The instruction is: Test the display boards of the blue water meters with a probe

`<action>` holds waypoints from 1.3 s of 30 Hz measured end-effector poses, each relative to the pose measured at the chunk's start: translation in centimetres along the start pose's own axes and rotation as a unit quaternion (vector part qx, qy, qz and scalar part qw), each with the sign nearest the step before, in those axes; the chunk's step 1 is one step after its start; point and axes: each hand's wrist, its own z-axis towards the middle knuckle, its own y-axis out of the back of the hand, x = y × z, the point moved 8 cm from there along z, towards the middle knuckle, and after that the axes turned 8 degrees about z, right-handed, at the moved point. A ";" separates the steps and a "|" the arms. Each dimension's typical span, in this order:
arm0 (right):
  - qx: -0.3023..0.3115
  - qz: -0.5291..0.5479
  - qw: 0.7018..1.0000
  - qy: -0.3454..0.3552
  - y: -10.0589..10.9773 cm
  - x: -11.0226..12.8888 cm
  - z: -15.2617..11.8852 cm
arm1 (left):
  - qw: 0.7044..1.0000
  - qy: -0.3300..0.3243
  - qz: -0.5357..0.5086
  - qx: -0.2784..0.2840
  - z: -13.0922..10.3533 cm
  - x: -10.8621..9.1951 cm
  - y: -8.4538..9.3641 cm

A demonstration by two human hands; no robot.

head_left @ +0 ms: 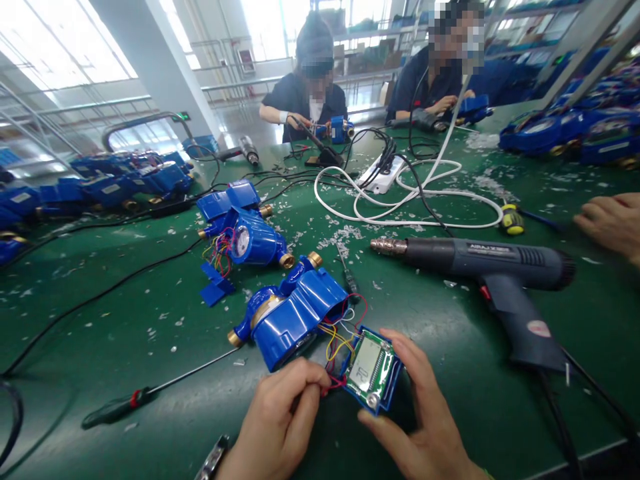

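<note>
A blue water meter [293, 313] with brass fittings lies on the green table [125, 333], its cover off. Coloured wires [340, 337] run from it to a small circuit board with an LCD screen [371, 369] in a blue frame. My right hand [417, 417] grips that board by its right edge, thumb underneath. My left hand [280, 417] pinches the red wires beside the board. A second opened blue meter [245, 233] with loose wires lies further back.
A dark heat gun [493, 270] lies to the right, a long screwdriver [150, 393] to the left. White cable loops [415, 193], a power strip and plastic scraps litter the middle. Blue meters are piled far left and far right. Two people work opposite; another person's hand [613, 223] rests at right.
</note>
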 end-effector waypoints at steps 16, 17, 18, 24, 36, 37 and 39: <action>-0.010 -0.011 1.000 0.010 0.2 0.3 0.4 | 1.000 -0.015 0.024 0.005 0.0 -0.2 0.0; -0.009 -0.012 1.000 0.009 0.2 0.3 0.3 | 0.999 -0.025 0.024 0.003 0.1 -0.4 0.1; -0.009 -0.012 1.000 0.009 0.2 0.3 0.3 | 0.999 -0.033 0.023 -0.002 0.2 -0.5 0.2; -0.005 -0.014 1.000 0.011 0.0 0.2 0.2 | 1.000 -0.019 -0.016 -0.018 0.5 -0.5 0.3; -0.012 -0.024 0.999 0.017 0.2 0.5 0.5 | 0.959 0.201 -0.169 0.107 -0.9 2.8 -2.9; -0.013 -0.023 1.000 0.017 0.2 0.5 0.5 | 0.955 0.204 -0.184 0.110 -1.0 2.7 -3.0; -0.014 -0.020 1.000 0.017 0.1 0.4 0.5 | 0.953 0.200 -0.201 0.105 -0.9 2.6 -3.0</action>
